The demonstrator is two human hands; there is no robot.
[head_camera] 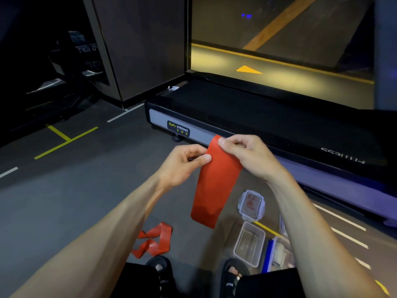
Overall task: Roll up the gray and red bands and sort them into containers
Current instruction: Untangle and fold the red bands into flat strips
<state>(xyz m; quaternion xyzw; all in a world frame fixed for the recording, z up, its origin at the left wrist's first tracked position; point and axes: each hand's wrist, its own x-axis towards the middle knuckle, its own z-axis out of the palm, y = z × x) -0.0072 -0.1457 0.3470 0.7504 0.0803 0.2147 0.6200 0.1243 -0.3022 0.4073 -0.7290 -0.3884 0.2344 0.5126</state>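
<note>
- Left hand (186, 162) pinches the left top edge of the red band (214, 186); fingers behind the band are hidden.
- Right hand (247, 155) pinches the band's top right corner at frame centre; the band hangs flat.
- Second red band (153, 240) lies twisted on the floor, lower centre.
- Open clear container (250, 244) at lower right; another container (279, 252) beside it is partly behind the right forearm, contents unclear.
- Treadmill (268, 117) edge runs just beyond the hands.

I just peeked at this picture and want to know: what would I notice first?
First, the bright red band in the middle, hanging down from the left hand and right hand, whose fingers pinch its top end. Next, another red band lying twisted on the floor below, and an open clear container on the floor to its right, near the person's feet.
</note>
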